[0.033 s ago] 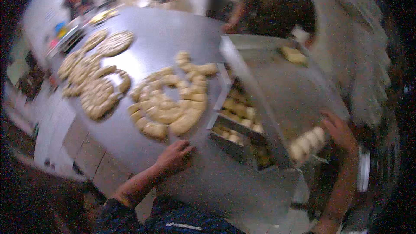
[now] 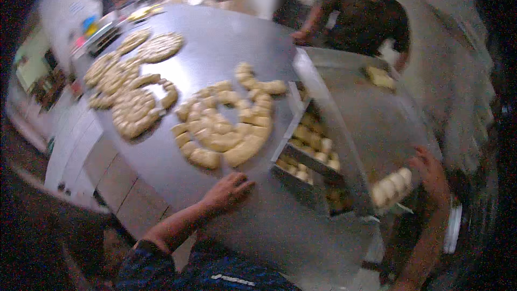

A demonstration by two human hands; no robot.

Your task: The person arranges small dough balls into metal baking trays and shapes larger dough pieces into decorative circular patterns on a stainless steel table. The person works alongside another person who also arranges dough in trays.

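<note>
My left hand (image 2: 232, 191) lies on the metal table, palm down, with loosely bent fingers and nothing visible in it. Just beyond it is a ring of pale dough pieces (image 2: 221, 137), cut into segments. At the right, my right hand (image 2: 429, 170) has its fingers stretched out by the edge of a large metal tray (image 2: 355, 124). A short row of dough balls (image 2: 392, 187) sits at the tray's near end, beside that hand. Blur hides whether the fingers touch the row or the tray.
Several more dough pieces (image 2: 134, 110) form coils at the left. Smaller pans of dough balls (image 2: 312, 143) stand left of the large tray, which also holds a dough lump (image 2: 381, 77) at its far end. Across the table stands another person (image 2: 366, 19).
The whole view has shifted, so the table, tray and hands appear farther right. The hands show no clear movement relative to the dough.
</note>
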